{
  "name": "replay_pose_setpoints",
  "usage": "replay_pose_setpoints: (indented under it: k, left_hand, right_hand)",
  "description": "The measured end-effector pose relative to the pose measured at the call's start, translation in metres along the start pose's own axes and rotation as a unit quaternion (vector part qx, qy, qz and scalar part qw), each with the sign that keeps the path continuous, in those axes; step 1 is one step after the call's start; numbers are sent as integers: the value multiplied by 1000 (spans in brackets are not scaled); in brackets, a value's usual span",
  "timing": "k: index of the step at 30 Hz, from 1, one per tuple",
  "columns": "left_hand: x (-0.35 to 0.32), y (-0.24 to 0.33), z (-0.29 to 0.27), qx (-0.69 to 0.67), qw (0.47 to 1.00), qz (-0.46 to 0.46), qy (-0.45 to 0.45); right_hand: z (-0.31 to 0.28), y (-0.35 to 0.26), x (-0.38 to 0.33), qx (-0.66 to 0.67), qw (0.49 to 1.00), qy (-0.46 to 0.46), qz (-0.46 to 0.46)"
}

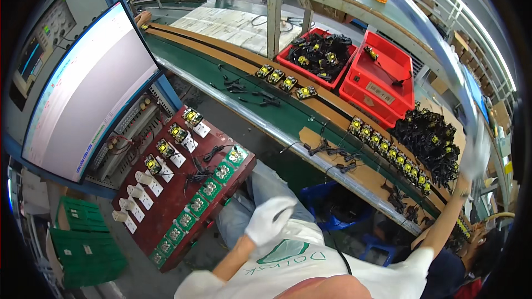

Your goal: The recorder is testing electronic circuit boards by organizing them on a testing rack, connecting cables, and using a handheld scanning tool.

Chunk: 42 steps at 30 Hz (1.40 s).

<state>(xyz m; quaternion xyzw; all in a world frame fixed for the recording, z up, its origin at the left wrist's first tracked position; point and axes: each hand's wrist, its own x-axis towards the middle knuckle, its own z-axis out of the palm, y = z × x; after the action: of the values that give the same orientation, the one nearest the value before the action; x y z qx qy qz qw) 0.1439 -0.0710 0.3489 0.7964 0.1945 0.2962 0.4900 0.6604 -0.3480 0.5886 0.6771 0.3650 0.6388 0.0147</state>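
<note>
My left hand (270,221), in a white glove, is held over my lap near the right side of a dark red test box (176,188). Its fingers curl loosely, with a gap at the thumb and nothing seen between them. Far out to the right, my right hand (475,158) is gloved and smeared by motion; its fingers cannot be made out. It is nearest a heap of black-cabled boards (435,141). Along the box's far left side, several small yellow-and-black circuit boards (177,133) sit at white plug sockets (145,196). Green square boards (210,188) line its near side.
A green conveyor (244,97) runs diagonally, carrying cables and rows of circuit boards (382,143). Beyond it stand a red bin of cabled boards (288,55) and another red bin (377,91). A monitor (88,94) and green crates (86,254) are left. Another person (471,260) sits right.
</note>
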Motion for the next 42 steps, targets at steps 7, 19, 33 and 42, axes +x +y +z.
replay_pose_setpoints:
  k: [7,19,33,42]
  left_hand:
    - [216,10,-57,117,986,120,28]
    - [447,-191,-105,330,924,-107,160]
    - [488,-172,-93,182,914,-330,-151]
    - [490,-156,-74,205,892,-391,-102]
  right_hand:
    - [185,-93,180,-59,980,-182,-57]
    - [96,-495,24,246,783,-515,246]
    - [151,-559,54,370,632,-547,405]
    - [155,-578,58,473,554,-428,536]
